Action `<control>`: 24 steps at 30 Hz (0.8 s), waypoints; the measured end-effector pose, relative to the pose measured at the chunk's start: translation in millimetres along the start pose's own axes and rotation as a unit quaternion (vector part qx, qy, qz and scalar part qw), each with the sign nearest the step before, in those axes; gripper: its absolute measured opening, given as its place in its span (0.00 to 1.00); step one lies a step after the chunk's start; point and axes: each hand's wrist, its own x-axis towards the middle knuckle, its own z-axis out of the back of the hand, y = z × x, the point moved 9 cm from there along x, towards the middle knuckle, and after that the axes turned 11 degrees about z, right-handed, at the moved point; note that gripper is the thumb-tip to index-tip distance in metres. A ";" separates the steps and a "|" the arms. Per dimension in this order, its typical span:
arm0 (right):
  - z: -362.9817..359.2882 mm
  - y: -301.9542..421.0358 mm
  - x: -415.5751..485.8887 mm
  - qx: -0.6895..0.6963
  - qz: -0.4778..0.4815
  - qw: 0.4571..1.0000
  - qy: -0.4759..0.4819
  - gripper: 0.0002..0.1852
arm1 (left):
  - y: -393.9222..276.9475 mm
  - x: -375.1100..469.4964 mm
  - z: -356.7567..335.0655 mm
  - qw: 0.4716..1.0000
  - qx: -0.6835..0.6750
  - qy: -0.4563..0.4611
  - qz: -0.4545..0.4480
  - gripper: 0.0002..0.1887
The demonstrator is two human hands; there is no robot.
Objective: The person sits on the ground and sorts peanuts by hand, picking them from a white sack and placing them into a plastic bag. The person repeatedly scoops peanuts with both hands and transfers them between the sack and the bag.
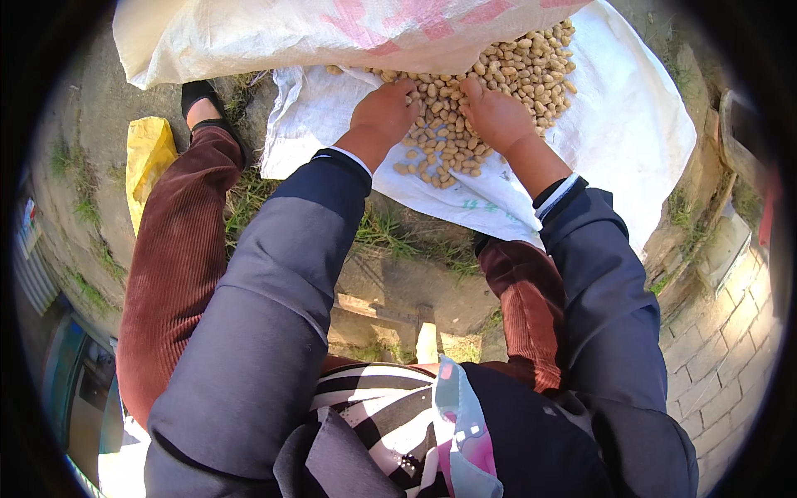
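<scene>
A pile of unshelled peanuts [522, 71] lies on a white woven plastic sack [622, 124] spread over the ground. At the pile's left side, my left hand [387, 113] is curled, with a peanut showing between thumb and fingers. My right hand [499, 117] reaches into the pile from the right, fingers bent down among the peanuts; whether it grips any is hidden. Loose peanuts [439, 159] lie scattered between and below both hands. Above the hands, a second woven sack [280, 40] with red printing overhangs the far part of the pile.
A yellow bag [149, 162] lies left of my left leg [180, 249]. Grass tufts [386, 233] grow on the hard ground. A wooden stool part [426, 339] shows between my legs. Paving [722, 373] and a board [725, 246] are at the right.
</scene>
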 end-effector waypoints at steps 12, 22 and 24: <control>110.8 139.4 -68.2 0.797 -0.088 0.585 0.121 0.16 | -33.0 -107.9 59.0 0.589 -0.754 0.189 0.219 0.08; 282.8 167.3 11.8 0.767 -0.148 0.565 -0.266 0.36 | -48.9 -95.7 293.9 0.559 -0.821 0.090 0.068 0.31; 262.2 176.9 -17.7 0.735 -0.130 0.617 -0.250 0.38 | -23.9 -91.7 285.6 0.578 -0.804 0.094 0.102 0.30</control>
